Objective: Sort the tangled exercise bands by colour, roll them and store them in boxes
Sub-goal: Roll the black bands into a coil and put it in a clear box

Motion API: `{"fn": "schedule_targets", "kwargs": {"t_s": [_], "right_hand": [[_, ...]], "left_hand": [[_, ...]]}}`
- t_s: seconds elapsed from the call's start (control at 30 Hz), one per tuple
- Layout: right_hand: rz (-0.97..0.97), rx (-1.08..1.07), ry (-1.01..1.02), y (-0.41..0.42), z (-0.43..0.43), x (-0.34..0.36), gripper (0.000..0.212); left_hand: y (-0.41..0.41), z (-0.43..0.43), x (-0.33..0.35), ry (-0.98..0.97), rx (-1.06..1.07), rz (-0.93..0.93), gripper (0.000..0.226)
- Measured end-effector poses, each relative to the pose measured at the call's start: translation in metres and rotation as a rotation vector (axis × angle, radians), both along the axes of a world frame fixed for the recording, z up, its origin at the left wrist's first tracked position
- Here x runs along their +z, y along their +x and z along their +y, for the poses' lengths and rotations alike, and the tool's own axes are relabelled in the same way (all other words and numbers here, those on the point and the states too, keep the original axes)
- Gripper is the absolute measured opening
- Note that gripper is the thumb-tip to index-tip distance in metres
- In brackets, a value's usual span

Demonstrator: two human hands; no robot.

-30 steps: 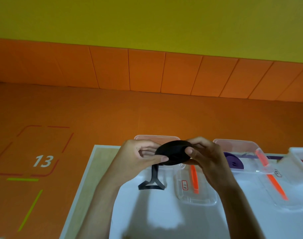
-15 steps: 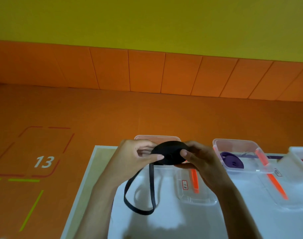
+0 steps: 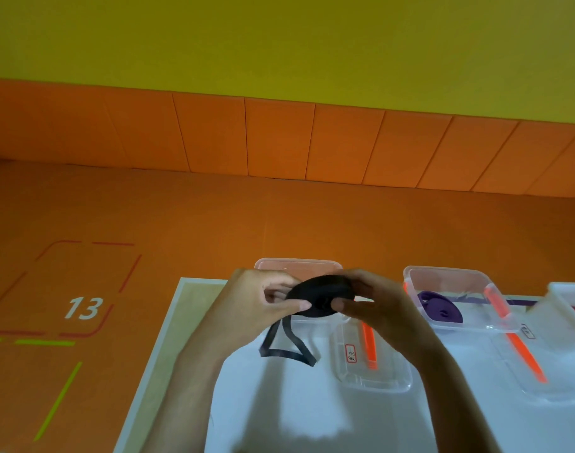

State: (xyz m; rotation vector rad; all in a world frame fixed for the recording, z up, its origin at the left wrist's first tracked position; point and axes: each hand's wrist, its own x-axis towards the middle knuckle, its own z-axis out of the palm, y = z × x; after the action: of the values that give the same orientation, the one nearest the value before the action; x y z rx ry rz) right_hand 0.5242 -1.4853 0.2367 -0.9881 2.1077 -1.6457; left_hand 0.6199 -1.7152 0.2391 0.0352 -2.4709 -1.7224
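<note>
- Head view: the left hand (image 3: 251,310) and the right hand (image 3: 377,310) hold a rolled black band (image 3: 322,294) above the white desk (image 3: 312,420).
- Fingers (image 3: 294,304) of both hands pinch this roll from its two sides.
- Below the roll, its loose end (image 3: 286,350) hangs down to the desk.
- Right of the roll, a purple band (image 3: 440,311) lies in a clear box (image 3: 449,271).

The left hand (image 3: 256,308) and right hand (image 3: 374,308) hold a band roll (image 3: 318,295) above the tabletop (image 3: 312,416). Behind them stands a box (image 3: 299,267), and a lid (image 3: 377,380) lies in front of it. Further right, a second box (image 3: 456,276) contains a coiled band (image 3: 439,311). A third box (image 3: 570,297) sits at the right edge.
</note>
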Motion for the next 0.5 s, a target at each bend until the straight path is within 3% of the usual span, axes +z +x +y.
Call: {"fn": "schedule_targets", "kwargs": {"t_s": [0.1,0.17,0.27,0.33,0.43,0.5], "right_hand": [[0.043,-0.003,0.008,-0.004,0.001,0.001,0.020],[-0.105,-0.030,-0.122,-0.004,0.002,-0.001,0.009],[-0.262,-0.043,-0.244,-0.005,0.003,-0.006,0.017],[-0.226,-0.003,-0.170,-0.004,0.002,-0.008,0.017],[0.025,-0.003,0.150,-0.004,0.000,-0.004,0.025],[0.093,-0.012,0.183,-0.006,0.000,-0.003,0.025]], "left_hand": [[-0.001,0.004,-0.001,-0.038,-0.009,-0.001,0.018],[-0.001,0.005,-0.001,0.048,-0.026,0.017,0.022],[-0.002,0.001,0.000,0.053,-0.018,0.050,0.023],[-0.002,-0.003,0.001,-0.031,-0.015,0.029,0.021],[-0.002,-0.005,0.002,-0.122,-0.043,-0.019,0.020],[-0.004,-0.001,0.003,-0.148,-0.061,-0.010,0.018]]}}
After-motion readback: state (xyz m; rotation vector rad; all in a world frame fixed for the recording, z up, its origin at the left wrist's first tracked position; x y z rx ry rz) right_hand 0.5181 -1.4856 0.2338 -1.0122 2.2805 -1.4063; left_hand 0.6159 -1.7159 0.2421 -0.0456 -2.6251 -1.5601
